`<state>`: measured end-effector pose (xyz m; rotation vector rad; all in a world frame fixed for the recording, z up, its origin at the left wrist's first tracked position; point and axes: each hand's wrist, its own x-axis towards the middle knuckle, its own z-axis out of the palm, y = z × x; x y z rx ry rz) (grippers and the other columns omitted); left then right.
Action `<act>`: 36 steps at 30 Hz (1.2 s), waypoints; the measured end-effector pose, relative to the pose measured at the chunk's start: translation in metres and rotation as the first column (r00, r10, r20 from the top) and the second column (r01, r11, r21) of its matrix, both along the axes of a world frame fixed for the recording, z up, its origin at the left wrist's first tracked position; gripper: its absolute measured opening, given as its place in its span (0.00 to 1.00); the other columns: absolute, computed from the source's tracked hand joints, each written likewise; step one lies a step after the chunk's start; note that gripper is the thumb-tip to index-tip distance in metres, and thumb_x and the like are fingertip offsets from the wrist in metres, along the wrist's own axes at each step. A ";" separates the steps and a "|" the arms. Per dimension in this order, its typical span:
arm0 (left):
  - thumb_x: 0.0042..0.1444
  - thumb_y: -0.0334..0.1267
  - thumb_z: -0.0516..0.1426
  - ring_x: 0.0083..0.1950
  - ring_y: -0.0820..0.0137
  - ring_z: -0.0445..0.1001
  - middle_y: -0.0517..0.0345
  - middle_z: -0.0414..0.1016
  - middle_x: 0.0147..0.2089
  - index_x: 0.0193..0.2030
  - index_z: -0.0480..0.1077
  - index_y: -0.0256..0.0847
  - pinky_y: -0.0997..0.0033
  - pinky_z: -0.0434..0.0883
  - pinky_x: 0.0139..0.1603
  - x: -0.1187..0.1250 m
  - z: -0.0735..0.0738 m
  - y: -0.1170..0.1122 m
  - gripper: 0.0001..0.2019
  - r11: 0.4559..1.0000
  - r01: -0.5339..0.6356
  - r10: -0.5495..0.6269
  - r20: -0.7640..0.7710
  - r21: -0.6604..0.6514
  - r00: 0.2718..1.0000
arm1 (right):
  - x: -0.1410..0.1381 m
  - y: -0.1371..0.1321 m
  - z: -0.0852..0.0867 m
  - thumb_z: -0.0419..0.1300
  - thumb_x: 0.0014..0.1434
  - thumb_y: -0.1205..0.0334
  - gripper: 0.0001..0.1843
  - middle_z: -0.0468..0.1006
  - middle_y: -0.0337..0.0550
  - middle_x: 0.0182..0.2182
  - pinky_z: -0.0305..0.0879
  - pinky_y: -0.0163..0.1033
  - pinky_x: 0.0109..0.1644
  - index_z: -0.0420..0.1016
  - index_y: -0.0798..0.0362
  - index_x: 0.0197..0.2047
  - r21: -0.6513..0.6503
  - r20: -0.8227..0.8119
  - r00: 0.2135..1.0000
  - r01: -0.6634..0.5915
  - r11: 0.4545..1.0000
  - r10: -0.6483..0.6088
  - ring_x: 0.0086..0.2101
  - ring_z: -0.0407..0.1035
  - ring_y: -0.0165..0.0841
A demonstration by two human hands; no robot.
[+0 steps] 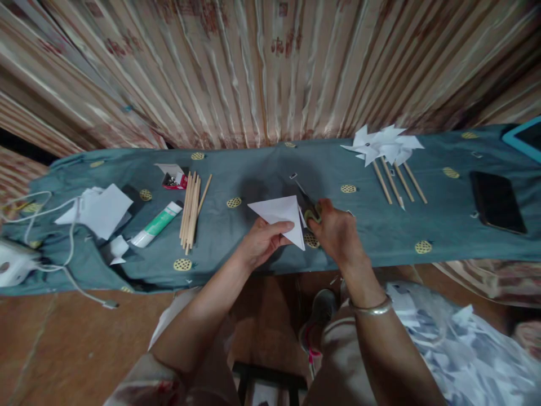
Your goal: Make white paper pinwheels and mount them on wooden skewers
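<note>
My left hand grips a white sheet of paper folded into a triangle, thumb on top and fingers underneath. My right hand is closed round the handles of a pair of scissors, whose dark blades point up and away from me. The blades are beside the paper's right edge, where a narrow strip or flap of paper stands off; I cannot tell if they touch it. Above and to the right lie several white paper pinwheels on wooden sticks.
Wooden sticks lie in a bundle left of my hands, near a small red box and a green-white tube. Further left are paper sheets and a white power strip with cables. A black phone lies right.
</note>
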<state>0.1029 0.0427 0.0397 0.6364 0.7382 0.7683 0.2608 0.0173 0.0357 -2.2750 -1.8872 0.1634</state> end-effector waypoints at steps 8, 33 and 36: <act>0.37 0.34 0.67 0.36 0.67 0.78 0.53 0.80 0.38 0.39 0.76 0.35 0.75 0.74 0.30 -0.026 0.000 0.003 0.18 1.000 -0.023 0.024 -0.022 0.015 0.999 | -0.024 -0.003 -0.004 0.49 0.64 0.62 0.14 0.79 0.55 0.42 0.64 0.44 0.48 0.74 0.57 0.43 0.267 -0.293 0.952 -0.011 0.964 0.092 0.45 0.71 0.43; 0.36 0.38 0.70 0.33 0.67 0.78 0.53 0.81 0.34 0.37 0.76 0.35 0.68 0.75 0.33 -0.047 -0.004 -0.025 0.19 0.999 0.051 -0.051 -0.081 0.003 0.995 | 0.076 -0.078 0.003 0.57 0.55 0.46 0.15 0.80 0.42 0.24 0.62 0.43 0.30 0.80 0.45 0.30 -0.019 -0.339 0.938 0.072 0.997 -0.074 0.25 0.73 0.40; 0.37 0.38 0.70 0.33 0.68 0.78 0.54 0.80 0.33 0.38 0.77 0.35 0.68 0.75 0.34 -0.052 -0.002 -0.026 0.19 0.999 0.052 -0.050 -0.091 0.018 0.995 | 0.132 -0.120 -0.003 0.61 0.48 0.42 0.15 0.76 0.47 0.17 0.53 0.44 0.23 0.77 0.41 0.19 -0.118 -0.073 0.965 0.242 0.963 -0.251 0.16 0.65 0.37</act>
